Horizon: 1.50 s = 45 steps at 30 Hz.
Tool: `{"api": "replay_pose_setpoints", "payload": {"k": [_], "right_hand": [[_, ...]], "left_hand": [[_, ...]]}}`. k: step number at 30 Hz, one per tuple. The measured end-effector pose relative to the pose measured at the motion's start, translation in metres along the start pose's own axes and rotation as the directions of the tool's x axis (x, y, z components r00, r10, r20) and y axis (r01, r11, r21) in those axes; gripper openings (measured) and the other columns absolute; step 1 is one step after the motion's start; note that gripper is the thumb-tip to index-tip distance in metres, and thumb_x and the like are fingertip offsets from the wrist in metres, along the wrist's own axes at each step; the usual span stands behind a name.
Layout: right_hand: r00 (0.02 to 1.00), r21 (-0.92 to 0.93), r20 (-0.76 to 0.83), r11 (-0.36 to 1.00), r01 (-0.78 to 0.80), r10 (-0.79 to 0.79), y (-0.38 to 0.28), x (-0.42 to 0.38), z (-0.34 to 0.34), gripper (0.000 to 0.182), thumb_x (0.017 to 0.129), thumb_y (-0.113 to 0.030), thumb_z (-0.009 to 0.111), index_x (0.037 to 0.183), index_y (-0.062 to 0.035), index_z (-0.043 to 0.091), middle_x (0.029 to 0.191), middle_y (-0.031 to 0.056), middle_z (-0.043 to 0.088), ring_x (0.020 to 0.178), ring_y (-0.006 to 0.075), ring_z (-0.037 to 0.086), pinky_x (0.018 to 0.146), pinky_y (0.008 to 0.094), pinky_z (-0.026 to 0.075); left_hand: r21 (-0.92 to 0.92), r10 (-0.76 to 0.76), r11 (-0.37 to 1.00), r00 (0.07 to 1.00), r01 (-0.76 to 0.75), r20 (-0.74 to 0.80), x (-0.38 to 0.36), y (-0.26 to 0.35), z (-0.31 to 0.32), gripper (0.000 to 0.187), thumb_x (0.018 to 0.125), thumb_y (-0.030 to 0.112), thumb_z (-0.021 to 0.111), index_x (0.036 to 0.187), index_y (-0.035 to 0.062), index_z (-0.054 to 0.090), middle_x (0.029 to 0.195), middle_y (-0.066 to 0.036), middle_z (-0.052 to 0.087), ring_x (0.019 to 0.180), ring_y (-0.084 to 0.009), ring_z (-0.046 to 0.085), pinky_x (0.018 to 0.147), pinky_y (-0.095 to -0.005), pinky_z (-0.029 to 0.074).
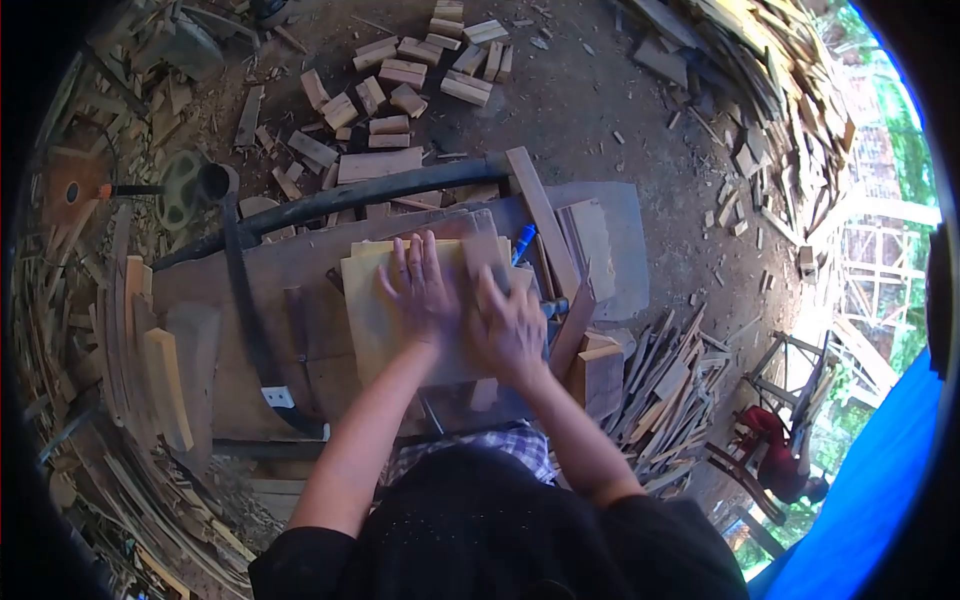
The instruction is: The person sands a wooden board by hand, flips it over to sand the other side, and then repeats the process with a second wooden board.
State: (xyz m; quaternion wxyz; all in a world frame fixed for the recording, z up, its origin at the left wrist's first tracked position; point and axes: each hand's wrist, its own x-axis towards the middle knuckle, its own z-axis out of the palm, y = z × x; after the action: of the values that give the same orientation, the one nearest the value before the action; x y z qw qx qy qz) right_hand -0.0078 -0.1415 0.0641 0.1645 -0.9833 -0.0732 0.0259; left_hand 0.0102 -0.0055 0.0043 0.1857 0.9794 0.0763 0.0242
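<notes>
My left hand (420,290) lies flat with fingers spread on a pale yellowish wooden board (372,320) that rests on a worn wooden workbench (270,275). My right hand (508,325) presses down beside it on the same board, slightly blurred, fingers apart. A darker thin panel (480,235) lies just beyond the fingertips. A blue pen (524,243) sticks out past the board's far right corner. Neither hand grips anything.
A thick black hose (330,200) curves across the bench's far side and down its left. Wood strips (545,215) lean at the right. Cut blocks (400,75) litter the ground ahead. Offcut piles (670,385) lie right; another person in red (775,455) sits far right.
</notes>
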Motion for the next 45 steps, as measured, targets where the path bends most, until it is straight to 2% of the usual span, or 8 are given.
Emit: {"api": "replay_pose_setpoints", "payload": {"k": [4,9,12,19,26,33,41,45], "right_hand": [[0.989,0.119,0.118,0.988,-0.099,0.085,-0.001,0.125,0.019,0.054,0.091,-0.036,0.059,0.142,-0.0246,0.046,0.108,0.0189,0.055,0.104,0.0377,0.055,0.082,0.0517,0.046],[0.99,-0.001,-0.134,0.999,0.033,-0.033,0.0,-0.003,0.009,0.064,0.08,-0.03,0.067,0.142,-0.024,0.051,0.107,0.026,0.059,0.086,0.0404,0.06,0.07,0.0495,0.051],[0.984,0.002,0.17,0.999,-0.049,0.048,-0.005,-0.091,-0.008,0.065,0.075,-0.031,0.07,0.138,-0.023,0.056,0.101,0.0217,0.06,0.078,0.0335,0.061,0.06,0.0451,0.051],[0.998,0.108,0.026,0.993,-0.056,0.054,-0.002,0.128,0.026,0.06,0.087,-0.035,0.063,0.144,-0.0265,0.046,0.105,0.021,0.058,0.088,0.0396,0.06,0.076,0.0518,0.049],[0.994,0.034,0.107,0.999,-0.026,0.022,-0.014,-0.09,-0.014,0.063,0.076,-0.027,0.071,0.137,-0.0204,0.056,0.097,0.0212,0.058,0.078,0.035,0.059,0.066,0.0446,0.051],[0.994,0.076,-0.11,0.997,0.003,0.005,0.009,0.107,0.034,0.061,0.088,-0.035,0.063,0.145,-0.0267,0.043,0.111,0.0219,0.056,0.101,0.0389,0.058,0.078,0.0503,0.049],[0.965,0.031,0.251,0.996,-0.083,0.073,-0.011,-0.089,-0.023,0.066,0.075,-0.026,0.072,0.138,-0.0207,0.054,0.098,0.0214,0.059,0.084,0.0381,0.061,0.073,0.0478,0.053],[0.994,0.056,-0.095,0.997,0.052,-0.046,0.011,0.027,0.021,0.062,0.082,-0.034,0.068,0.141,-0.0231,0.049,0.097,0.0201,0.057,0.086,0.0387,0.06,0.072,0.0494,0.051]], "left_hand": [[-0.032,0.005,0.999,1.0,-0.005,0.005,-0.004,-0.001,-0.001,0.064,0.097,0.022,0.046,0.155,0.0086,0.025,0.153,-0.013,0.035,0.15,-0.034,0.019,0.117,-0.0612,0.004],[-0.021,-0.008,1.0,1.0,0.007,-0.015,-0.002,-0.004,0.006,0.06,0.098,0.022,0.045,0.154,0.008,0.027,0.154,-0.013,0.036,0.149,-0.0327,0.02,0.117,-0.06,0.006],[-0.053,0.001,0.999,0.998,-0.004,-0.059,0.0,-0.005,0.004,0.058,0.099,0.022,0.043,0.154,0.0079,0.027,0.153,-0.013,0.039,0.149,-0.032,0.024,0.117,-0.0587,0.007],[-0.108,0.023,0.994,0.998,-0.028,-0.053,-0.005,-0.006,-0.003,0.065,0.096,0.017,0.049,0.155,0.0106,0.023,0.154,-0.01,0.04,0.149,-0.0292,0.025,0.116,-0.0601,0.009],[-0.087,0.013,0.996,0.994,-0.023,-0.11,-0.003,-0.006,0.007,0.059,0.099,0.016,0.045,0.154,0.0093,0.026,0.149,-0.012,0.046,0.146,-0.0322,0.031,0.116,-0.0581,0.011],[-0.083,-0.02,0.996,0.998,0.016,-0.052,-0.009,-0.002,-0.003,0.06,0.099,0.016,0.044,0.155,0.0097,0.025,0.149,-0.013,0.045,0.146,-0.0325,0.03,0.116,-0.0581,0.01],[-0.022,-0.001,1.0,0.999,-0.001,-0.054,-0.003,-0.005,0.008,0.062,0.099,0.02,0.046,0.156,0.0138,0.024,0.154,-0.009,0.04,0.149,-0.0287,0.026,0.116,-0.0599,0.012],[0.004,-0.015,1.0,1.0,0.015,-0.026,-0.002,-0.007,0.015,0.058,0.101,0.022,0.044,0.155,0.0115,0.025,0.15,-0.012,0.044,0.148,-0.0321,0.026,0.116,-0.0589,0.008]]}}
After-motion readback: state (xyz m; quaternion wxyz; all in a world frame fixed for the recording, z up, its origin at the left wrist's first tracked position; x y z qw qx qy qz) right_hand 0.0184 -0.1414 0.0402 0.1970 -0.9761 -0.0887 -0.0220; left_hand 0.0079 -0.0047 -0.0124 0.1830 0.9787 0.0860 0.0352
